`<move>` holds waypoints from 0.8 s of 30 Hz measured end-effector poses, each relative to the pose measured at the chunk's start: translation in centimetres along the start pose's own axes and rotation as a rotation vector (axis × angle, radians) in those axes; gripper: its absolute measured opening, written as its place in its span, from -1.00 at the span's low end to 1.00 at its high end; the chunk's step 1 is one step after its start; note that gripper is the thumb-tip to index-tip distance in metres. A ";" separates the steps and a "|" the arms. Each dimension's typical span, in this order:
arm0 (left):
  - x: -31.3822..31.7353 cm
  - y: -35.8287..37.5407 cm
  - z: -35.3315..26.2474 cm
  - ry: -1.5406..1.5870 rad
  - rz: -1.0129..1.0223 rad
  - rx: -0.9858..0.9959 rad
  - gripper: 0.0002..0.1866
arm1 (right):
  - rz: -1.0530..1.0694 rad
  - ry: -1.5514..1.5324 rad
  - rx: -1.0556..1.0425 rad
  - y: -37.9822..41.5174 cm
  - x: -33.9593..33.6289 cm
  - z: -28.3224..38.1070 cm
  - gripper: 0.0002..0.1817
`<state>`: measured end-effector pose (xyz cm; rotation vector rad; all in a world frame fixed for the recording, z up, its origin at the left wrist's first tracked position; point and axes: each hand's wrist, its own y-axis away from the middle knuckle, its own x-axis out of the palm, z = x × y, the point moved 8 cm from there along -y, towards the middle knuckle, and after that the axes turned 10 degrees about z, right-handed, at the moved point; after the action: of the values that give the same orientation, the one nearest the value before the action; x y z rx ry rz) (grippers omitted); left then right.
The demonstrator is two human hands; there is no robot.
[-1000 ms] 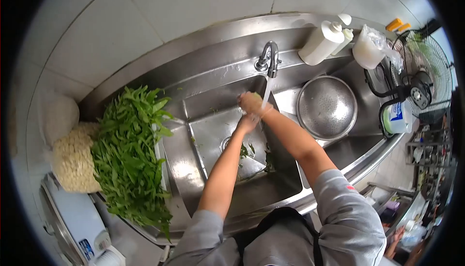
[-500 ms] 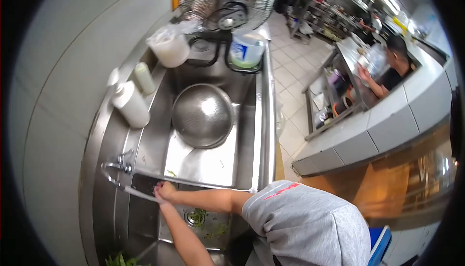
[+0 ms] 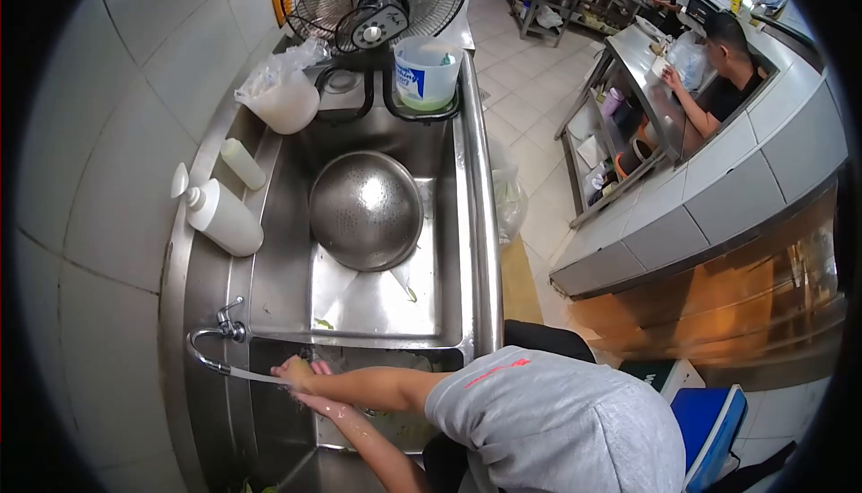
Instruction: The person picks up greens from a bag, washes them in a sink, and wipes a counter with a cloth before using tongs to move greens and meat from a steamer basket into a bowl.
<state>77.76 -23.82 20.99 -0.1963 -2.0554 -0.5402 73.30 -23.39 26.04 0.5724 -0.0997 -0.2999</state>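
Water (image 3: 256,375) runs from the curved faucet (image 3: 211,349) onto my two hands, which touch each other over the near sink basin (image 3: 278,426). My right hand (image 3: 294,371) lies uppermost in the stream, its fingers loosely bent and apart, with no object in it. Just below and against it is my left hand (image 3: 316,400), wet and loosely open, its fingers partly hidden by the right one. Neither hand holds anything that I can see. My forearm covers most of the drain.
A metal colander (image 3: 366,211) lies upside down in the other basin. White pump bottle (image 3: 224,218), small bottle (image 3: 242,163), bagged tub (image 3: 280,98), plastic bucket (image 3: 426,75) and fan (image 3: 373,8) stand around the sink. A person (image 3: 732,75) works behind the tiled ledge.
My hands have shifted slightly and opened from a tighter clasp under the water. The view has moved, and my arm now hides the greens around the drain.
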 end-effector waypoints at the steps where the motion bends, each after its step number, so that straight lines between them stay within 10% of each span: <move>1: 0.0 0.7 -0.4 0.032 0.004 0.004 -0.46 | -0.002 -0.175 0.011 -0.9 0.4 -0.5 -0.61; 6: 0.2 0.8 -2.3 0.150 0.054 0.006 -0.52 | 0.319 0.016 -0.374 -0.5 0.9 6.8 -0.69; 8: 2.6 -1.0 -2.2 -0.039 0.703 -0.170 -0.68 | 0.184 -0.096 -0.548 -2.3 -1.0 10.3 -0.71; 9: 2.6 -1.0 -2.9 -0.209 0.114 0.005 -0.69 | 0.088 0.050 -0.446 -3.3 -2.7 11.7 -0.77; 11: 5.1 0.7 -1.8 -0.441 0.101 -0.042 -0.69 | -0.318 0.027 -0.666 -3.3 -5.7 14.9 -0.72; 16: 7.8 3.2 0.7 -1.311 0.271 -0.518 -0.77 | -0.242 0.338 -0.565 -7.7 -4.5 17.0 -0.72; 24: 5.4 4.4 -2.0 -1.269 0.186 -0.500 -0.77 | -0.036 0.621 -0.260 -10.5 -4.3 21.2 -0.76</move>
<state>78.04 -21.28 27.75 -1.2810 -2.9863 -0.9452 62.86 -41.47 38.02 0.3879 0.5423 -0.1560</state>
